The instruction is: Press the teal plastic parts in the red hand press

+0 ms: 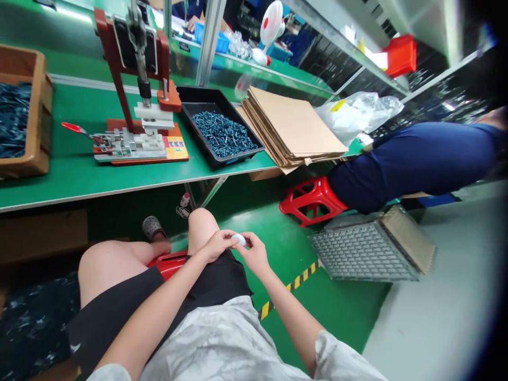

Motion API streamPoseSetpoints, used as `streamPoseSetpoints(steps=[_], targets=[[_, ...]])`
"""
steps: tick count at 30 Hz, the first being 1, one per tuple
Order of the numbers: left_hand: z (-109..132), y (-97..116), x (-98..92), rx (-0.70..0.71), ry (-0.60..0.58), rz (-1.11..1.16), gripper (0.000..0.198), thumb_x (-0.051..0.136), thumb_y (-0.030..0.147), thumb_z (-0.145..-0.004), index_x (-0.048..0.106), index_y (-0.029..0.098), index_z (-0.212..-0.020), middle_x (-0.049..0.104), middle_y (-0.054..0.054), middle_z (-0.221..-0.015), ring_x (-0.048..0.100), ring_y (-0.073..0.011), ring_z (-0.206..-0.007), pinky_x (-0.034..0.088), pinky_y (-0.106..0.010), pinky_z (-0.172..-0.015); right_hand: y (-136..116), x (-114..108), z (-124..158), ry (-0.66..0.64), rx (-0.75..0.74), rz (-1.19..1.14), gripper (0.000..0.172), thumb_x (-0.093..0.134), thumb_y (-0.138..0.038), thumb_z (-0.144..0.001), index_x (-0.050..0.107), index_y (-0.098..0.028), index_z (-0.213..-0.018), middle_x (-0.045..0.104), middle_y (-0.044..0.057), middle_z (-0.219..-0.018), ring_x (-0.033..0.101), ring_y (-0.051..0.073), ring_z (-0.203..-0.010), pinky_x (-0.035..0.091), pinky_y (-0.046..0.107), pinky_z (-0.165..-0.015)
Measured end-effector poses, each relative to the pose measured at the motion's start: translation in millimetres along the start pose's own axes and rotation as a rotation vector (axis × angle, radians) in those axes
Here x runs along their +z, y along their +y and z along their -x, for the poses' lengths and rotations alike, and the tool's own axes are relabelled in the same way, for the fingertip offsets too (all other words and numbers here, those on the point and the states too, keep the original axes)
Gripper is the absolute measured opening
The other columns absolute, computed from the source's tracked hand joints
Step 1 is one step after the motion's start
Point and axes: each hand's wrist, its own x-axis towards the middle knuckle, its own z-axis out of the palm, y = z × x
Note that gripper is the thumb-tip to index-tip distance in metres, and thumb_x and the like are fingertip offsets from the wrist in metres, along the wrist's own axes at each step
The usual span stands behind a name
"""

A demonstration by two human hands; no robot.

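Observation:
A small, pale blue-white rounded object (238, 239) is pinched between my two hands above my lap; its kind cannot be made out. My left hand (219, 245) grips it from one side, thumb and fingers pressed together. From the other side my right hand (254, 251) holds it with bent fingers. Both hands are away from the bench. On the green bench (75, 185) stands a red hand press (137, 95) with a toggle clamp (107, 140) at its base. Beside it, a black tray (222, 153) holds many small dark blue parts (222, 132).
A brown crate (39, 116) of dark parts sits at the bench's left. Flat cardboard sheets (293, 121) and a clear plastic bag (361, 114) lie to the right. A person in dark blue (428, 159) is on a red stool (313, 201), near a stack of grey trays (365, 251).

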Motion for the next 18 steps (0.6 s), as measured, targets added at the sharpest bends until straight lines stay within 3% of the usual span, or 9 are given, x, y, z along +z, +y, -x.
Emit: streamPoseSetpoints(steps=[3, 7, 12, 18], targets=[[-2, -1, -3.1, -0.034, 0.015, 0.168, 0.054, 0.099, 0.045, -0.056, 0.075, 0.01, -0.089, 0.072, -0.006, -0.084, 0.064, -0.0133, -0.075, 0.049, -0.027, -0.076, -3, 0, -10, -0.051, 0.027, -0.127, 0.038, 0.084, -0.043, -0.067, 0.071, -0.018, -0.092, 0.073, 0.006, -0.088, 0.065, 0.02, -0.076, 0.055, 0.032, -0.071], [-4, -10, 3.4, 0.035, 0.06, 0.263, 0.052, 0.098, 0.048, -0.058, 0.076, 0.01, -0.086, 0.071, -0.006, -0.08, 0.062, -0.0119, -0.074, 0.047, -0.024, -0.074, -5, 2, -18, -0.094, 0.079, -0.241, 0.037, 0.084, -0.045, -0.071, 0.073, -0.018, -0.093, 0.074, 0.006, -0.09, 0.066, 0.021, -0.08, 0.055, 0.032, -0.074], [-3, -24, 17.8, 0.231, 0.195, 0.201, 0.053, 0.093, 0.055, -0.065, 0.078, 0.01, -0.09, 0.073, -0.007, -0.083, 0.064, -0.0156, -0.078, 0.049, -0.028, -0.078, 7, 10, -17, -0.047, 0.205, -0.385, 0.046, 0.075, -0.06, -0.078, 0.072, -0.017, -0.094, 0.072, 0.006, -0.087, 0.063, 0.018, -0.073, 0.052, 0.029, -0.064], [3, -30, 18.9, 0.297, 0.275, 0.129, 0.053, 0.09, 0.054, -0.069, 0.076, 0.011, -0.097, 0.075, -0.009, -0.093, 0.067, -0.0187, -0.087, 0.052, -0.03, -0.084, 9, 17, -21, 0.054, 0.214, -0.32, 0.055, 0.072, -0.061, -0.078, 0.067, -0.017, -0.11, 0.07, 0.007, -0.091, 0.063, 0.019, -0.073, 0.051, 0.028, -0.059]])
